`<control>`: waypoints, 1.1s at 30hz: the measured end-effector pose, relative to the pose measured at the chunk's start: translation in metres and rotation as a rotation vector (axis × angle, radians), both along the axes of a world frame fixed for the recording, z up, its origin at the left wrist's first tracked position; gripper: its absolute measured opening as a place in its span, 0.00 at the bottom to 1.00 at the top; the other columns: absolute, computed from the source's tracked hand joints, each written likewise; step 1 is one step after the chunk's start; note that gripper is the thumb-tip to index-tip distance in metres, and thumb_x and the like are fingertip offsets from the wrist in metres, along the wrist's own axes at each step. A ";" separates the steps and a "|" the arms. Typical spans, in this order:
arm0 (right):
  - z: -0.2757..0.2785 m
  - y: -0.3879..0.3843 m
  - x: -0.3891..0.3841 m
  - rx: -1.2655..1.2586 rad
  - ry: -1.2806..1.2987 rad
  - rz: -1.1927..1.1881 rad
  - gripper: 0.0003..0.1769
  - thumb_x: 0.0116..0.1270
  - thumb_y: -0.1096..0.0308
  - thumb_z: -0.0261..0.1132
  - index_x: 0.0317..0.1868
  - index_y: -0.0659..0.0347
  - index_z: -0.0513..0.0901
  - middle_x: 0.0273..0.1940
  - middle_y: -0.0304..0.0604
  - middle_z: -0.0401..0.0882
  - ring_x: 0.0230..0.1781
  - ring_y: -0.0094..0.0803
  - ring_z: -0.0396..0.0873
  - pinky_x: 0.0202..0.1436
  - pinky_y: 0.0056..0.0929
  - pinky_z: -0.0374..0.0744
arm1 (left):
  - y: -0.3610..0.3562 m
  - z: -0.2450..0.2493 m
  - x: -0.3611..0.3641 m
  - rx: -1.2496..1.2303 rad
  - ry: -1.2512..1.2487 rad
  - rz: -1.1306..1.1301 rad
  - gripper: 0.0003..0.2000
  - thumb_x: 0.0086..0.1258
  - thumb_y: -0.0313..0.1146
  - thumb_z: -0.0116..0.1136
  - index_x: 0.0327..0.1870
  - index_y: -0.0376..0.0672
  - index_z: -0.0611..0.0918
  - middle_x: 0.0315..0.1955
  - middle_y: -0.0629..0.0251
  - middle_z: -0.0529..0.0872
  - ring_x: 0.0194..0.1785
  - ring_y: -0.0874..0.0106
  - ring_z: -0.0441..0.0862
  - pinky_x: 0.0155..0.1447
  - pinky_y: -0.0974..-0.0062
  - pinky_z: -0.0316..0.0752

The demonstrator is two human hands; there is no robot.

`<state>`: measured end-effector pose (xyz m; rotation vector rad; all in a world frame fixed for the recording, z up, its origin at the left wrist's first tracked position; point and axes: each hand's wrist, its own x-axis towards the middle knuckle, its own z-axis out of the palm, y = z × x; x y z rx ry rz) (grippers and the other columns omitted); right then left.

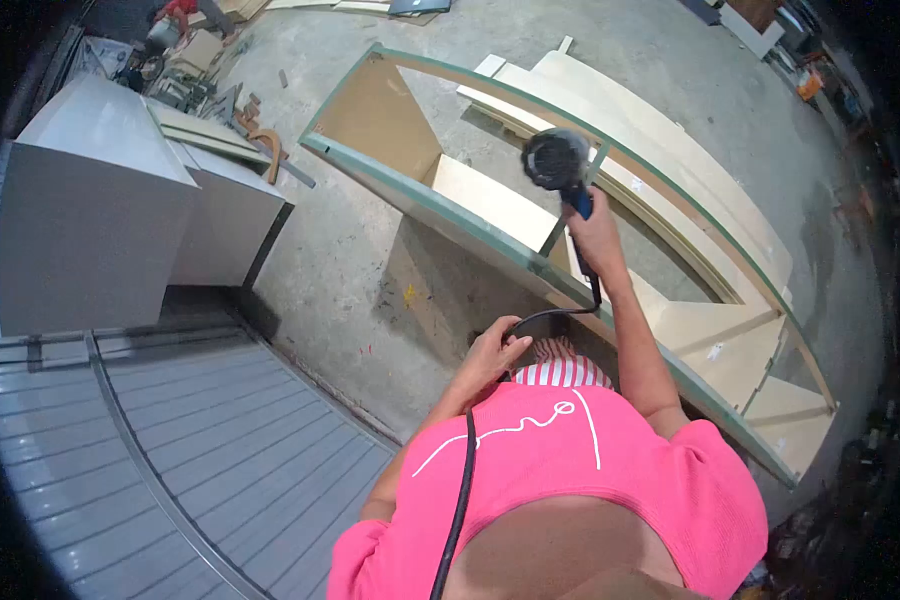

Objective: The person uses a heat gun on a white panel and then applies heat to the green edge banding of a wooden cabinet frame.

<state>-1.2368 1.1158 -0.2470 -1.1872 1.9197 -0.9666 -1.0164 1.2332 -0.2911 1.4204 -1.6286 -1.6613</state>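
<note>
My right hand [598,235] is wrapped round the narrow body of a corded angle grinder [576,198], blue and black. Its round, dark head [554,160] is held over a long wooden cabinet frame [450,215] with green-edged boards. From the tool's rear end a black power cord [550,312] loops back towards me. In front of my waist, my left hand [492,352] is closed on this cord, which then runs down over my pink top [570,450].
Cream boards [620,105] lie on the concrete floor [340,265] behind the frame. A grey-white cabinet [95,220] stands at left, near a ribbed metal shutter [230,440]. Tools and scraps [185,85] are heaped at upper left, where a person in red [180,8] partly shows.
</note>
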 end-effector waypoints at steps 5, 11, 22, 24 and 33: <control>-0.009 -0.022 0.019 0.017 0.113 0.009 0.36 0.56 0.53 0.60 0.59 0.69 0.65 0.45 0.64 0.77 0.45 0.54 0.78 0.49 0.41 0.74 | -0.007 -0.006 0.017 0.038 0.022 0.030 0.21 0.65 0.38 0.60 0.54 0.36 0.73 0.28 0.64 0.79 0.30 0.76 0.76 0.35 0.77 0.72; -0.008 -0.030 0.020 0.042 0.202 0.015 0.34 0.56 0.53 0.61 0.56 0.69 0.66 0.48 0.63 0.75 0.48 0.53 0.77 0.52 0.43 0.72 | -0.002 -0.016 0.010 0.077 0.081 0.044 0.22 0.65 0.40 0.59 0.55 0.36 0.72 0.31 0.63 0.79 0.31 0.76 0.76 0.36 0.76 0.72; -0.019 -0.029 0.007 0.053 0.173 -0.035 0.35 0.56 0.53 0.61 0.58 0.70 0.65 0.50 0.65 0.74 0.50 0.55 0.75 0.54 0.43 0.71 | -0.006 0.015 0.001 0.055 0.035 0.042 0.21 0.65 0.39 0.59 0.54 0.37 0.73 0.28 0.66 0.78 0.27 0.78 0.74 0.30 0.79 0.70; -0.020 -0.029 0.006 0.050 0.171 -0.038 0.35 0.56 0.53 0.61 0.58 0.69 0.65 0.50 0.64 0.74 0.51 0.55 0.74 0.55 0.43 0.71 | -0.005 0.018 -0.001 0.093 0.019 0.054 0.21 0.65 0.39 0.59 0.55 0.38 0.73 0.28 0.66 0.79 0.28 0.78 0.75 0.31 0.78 0.71; -0.019 -0.026 0.001 0.065 0.136 -0.043 0.35 0.57 0.52 0.60 0.60 0.68 0.65 0.50 0.64 0.75 0.50 0.55 0.76 0.54 0.43 0.72 | -0.007 0.022 -0.002 0.087 -0.006 0.013 0.21 0.65 0.40 0.59 0.55 0.37 0.73 0.29 0.63 0.79 0.31 0.75 0.76 0.36 0.77 0.72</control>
